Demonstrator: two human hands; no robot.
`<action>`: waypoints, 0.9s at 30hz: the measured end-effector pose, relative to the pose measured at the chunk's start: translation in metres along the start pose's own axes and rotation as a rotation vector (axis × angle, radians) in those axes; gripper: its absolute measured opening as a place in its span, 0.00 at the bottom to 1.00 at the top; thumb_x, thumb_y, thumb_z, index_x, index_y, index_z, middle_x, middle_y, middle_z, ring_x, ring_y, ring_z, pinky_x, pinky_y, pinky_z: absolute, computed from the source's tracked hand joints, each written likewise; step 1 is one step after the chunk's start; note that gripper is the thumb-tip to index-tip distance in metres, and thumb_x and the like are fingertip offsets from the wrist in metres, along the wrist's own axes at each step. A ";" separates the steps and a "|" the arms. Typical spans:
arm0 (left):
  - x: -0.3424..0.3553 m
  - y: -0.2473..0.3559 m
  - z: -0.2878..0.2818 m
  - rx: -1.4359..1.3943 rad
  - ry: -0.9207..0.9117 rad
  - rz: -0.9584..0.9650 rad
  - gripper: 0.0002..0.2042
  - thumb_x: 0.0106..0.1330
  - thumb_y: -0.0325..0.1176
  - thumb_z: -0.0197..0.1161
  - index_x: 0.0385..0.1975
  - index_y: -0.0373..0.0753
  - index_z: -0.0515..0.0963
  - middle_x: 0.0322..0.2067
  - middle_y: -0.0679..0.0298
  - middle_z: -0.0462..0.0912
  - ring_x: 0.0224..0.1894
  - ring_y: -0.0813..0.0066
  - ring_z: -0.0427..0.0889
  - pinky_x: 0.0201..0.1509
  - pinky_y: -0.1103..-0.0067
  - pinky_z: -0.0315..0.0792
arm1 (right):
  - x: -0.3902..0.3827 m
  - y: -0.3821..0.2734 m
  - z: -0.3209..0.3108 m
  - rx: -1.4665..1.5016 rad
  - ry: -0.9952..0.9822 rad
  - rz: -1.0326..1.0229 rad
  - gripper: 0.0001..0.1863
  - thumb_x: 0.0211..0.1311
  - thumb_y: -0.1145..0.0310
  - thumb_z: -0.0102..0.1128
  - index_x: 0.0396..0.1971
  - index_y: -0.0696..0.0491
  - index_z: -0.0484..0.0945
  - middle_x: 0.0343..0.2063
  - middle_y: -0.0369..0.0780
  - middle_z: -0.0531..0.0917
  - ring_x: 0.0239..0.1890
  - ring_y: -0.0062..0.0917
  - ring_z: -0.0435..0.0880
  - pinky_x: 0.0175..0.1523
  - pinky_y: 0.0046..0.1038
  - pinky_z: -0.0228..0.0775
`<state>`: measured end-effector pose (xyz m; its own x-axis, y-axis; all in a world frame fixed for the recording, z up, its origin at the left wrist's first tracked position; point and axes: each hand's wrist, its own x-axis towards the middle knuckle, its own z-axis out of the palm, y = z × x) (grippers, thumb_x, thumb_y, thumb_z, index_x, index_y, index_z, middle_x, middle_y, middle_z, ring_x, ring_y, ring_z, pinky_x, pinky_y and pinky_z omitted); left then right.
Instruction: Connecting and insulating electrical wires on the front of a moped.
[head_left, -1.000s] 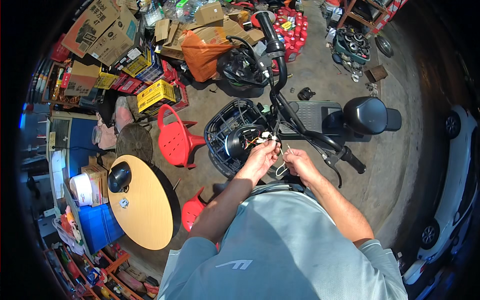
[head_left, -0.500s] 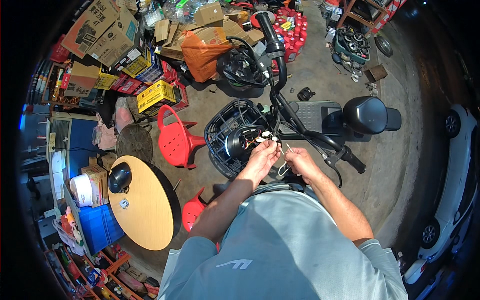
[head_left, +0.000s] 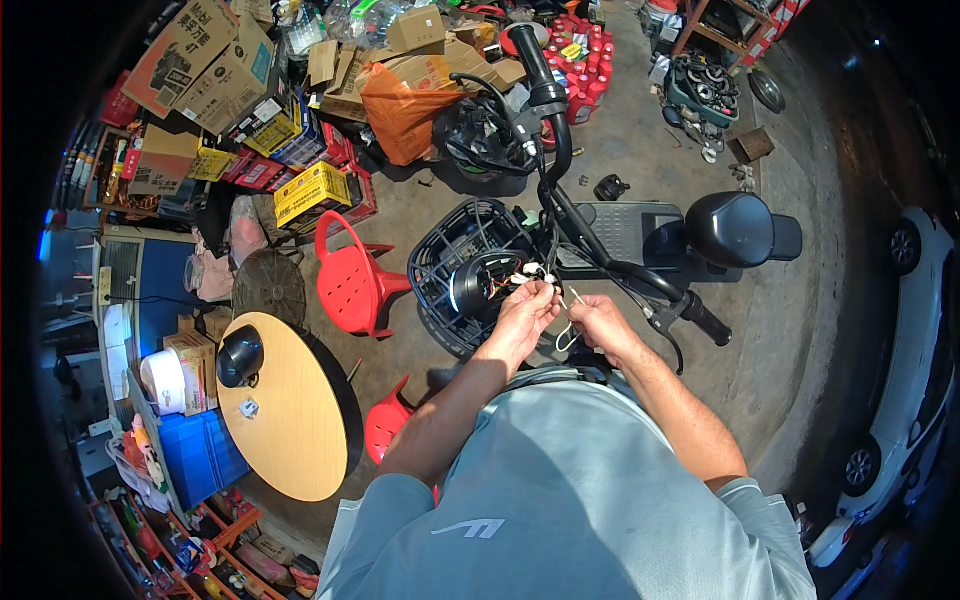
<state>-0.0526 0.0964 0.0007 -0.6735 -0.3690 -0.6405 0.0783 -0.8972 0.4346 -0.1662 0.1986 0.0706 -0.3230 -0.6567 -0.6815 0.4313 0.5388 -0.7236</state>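
My left hand (head_left: 529, 316) is closed, fingertips pinched on a white wire connector beside other white connectors (head_left: 531, 269) and thin coloured wires. These wires run into the back of a round black headlight (head_left: 467, 289), which sits at the black wire basket (head_left: 424, 262) of an electric scooter. Just to the right, my right hand (head_left: 603, 324) pinches a white cable (head_left: 567, 341); its end pokes up above the fingers and a loop hangs below. Both hands are on the near side of the scooter's black handlebar (head_left: 600, 248). My fingers hide the exact joint between wires.
Left of the basket stands a red plastic chair (head_left: 350, 287), with a round wooden table (head_left: 290, 430) nearer me bearing a black helmet (head_left: 240, 356). Cardboard boxes (head_left: 215, 75) and an orange bag (head_left: 402, 110) pile up behind. The scooter seat (head_left: 731, 230) lies to the right.
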 end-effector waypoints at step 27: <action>-0.001 0.000 -0.001 0.061 -0.007 0.025 0.03 0.65 0.29 0.58 0.34 0.40 0.73 0.33 0.66 0.79 0.35 0.79 0.78 0.40 0.83 0.75 | 0.000 -0.003 -0.001 -0.012 -0.011 0.024 0.08 0.51 0.69 0.52 0.15 0.53 0.72 0.14 0.28 0.68 0.16 0.12 0.60 0.21 0.20 0.48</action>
<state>-0.0516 0.0963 0.0010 -0.6772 -0.3894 -0.6244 0.0508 -0.8713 0.4882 -0.1682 0.1971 0.0724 -0.3035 -0.6494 -0.6972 0.4283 0.5607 -0.7087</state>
